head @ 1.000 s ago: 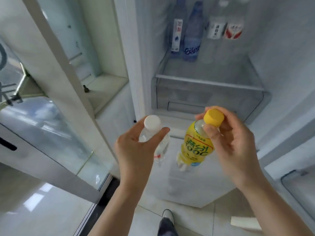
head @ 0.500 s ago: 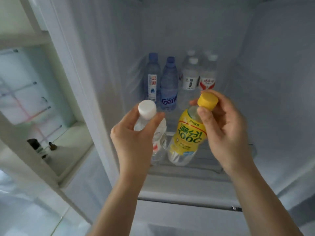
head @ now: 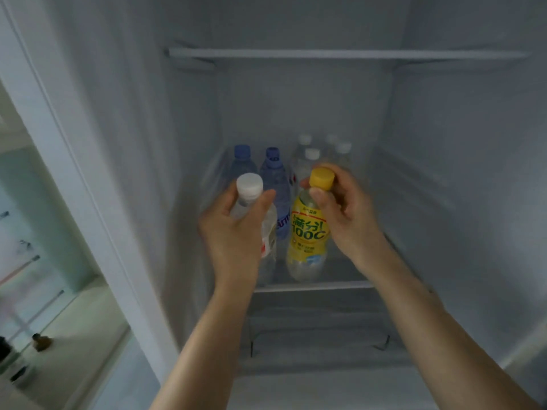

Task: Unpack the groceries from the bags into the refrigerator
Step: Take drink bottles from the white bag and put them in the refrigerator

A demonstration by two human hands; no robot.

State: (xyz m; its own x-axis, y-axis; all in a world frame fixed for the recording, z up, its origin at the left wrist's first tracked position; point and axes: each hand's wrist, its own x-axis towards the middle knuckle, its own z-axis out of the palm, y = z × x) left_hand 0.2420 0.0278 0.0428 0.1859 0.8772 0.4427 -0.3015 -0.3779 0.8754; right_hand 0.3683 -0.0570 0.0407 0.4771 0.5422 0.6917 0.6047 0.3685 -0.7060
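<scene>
Two plastic bottles are held up in front of the glass refrigerator shelf (head: 313,287), one in each hand. Nearer the shelf's left end is a clear plastic water bottle with a white screw cap (head: 260,229); the left hand (head: 233,235) grips it high on the neck and shoulder, thumb curled round one side just under the cap and fingers wrapped round the other. Beside it, toward the shelf's middle, is a clear plastic drink bottle with a yellow label and yellow screw cap (head: 307,241); the right hand (head: 346,214) pinches it at the neck just below the cap, thumb in front and the curled fingers behind. Both bottles hang roughly upright with their bases low over the shelf's front edge; whether either base touches the glass cannot be told. The two bottles are close side by side, and I cannot tell if they touch.

Farther back on the same shelf stand two blue-tinted plastic bottles with blue caps (head: 273,176), and to their right a cluster of clear plastic bottles with white caps (head: 310,159). Above the shelf, a second white-edged shelf (head: 340,53) spans the white refrigerator interior (head: 458,173). Left of the shelf, past the white refrigerator frame (head: 74,173), a pale countertop (head: 77,329) carries a small dark object (head: 41,341), too blurred to identify
</scene>
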